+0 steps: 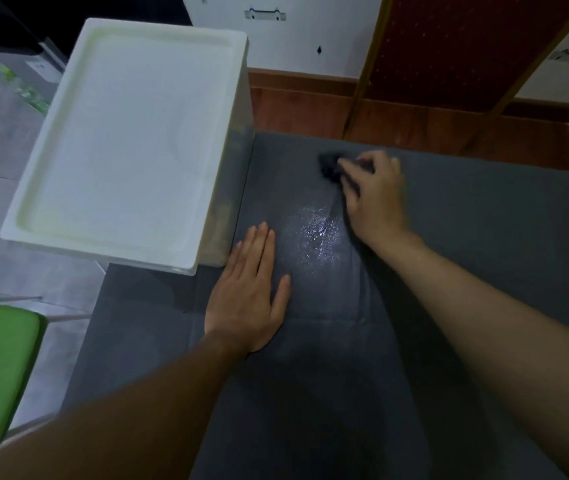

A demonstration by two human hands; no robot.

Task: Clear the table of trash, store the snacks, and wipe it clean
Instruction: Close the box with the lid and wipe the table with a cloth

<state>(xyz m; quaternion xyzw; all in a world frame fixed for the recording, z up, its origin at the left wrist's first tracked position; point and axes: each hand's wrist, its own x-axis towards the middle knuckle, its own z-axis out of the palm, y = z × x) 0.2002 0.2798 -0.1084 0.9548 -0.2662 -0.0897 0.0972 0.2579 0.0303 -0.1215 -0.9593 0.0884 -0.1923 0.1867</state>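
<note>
Two grips rest on the grey desk (pixel 484 237): the left grip (pixel 248 292) lies flat, released, at frame center; the right grip (pixel 373 192) pinches a dark cloth (pixel 330 166) in the upper middle, above a wet sheen (pixel 317 233).

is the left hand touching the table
Touching: the head view shows the left hand lying flat, palm down, on the grey table.

White bin (pixel 127 140) along table's (pixel 484 237) left edge

Grey table (pixel 484 237) (white bin (pixel 127 143) beside)
</note>
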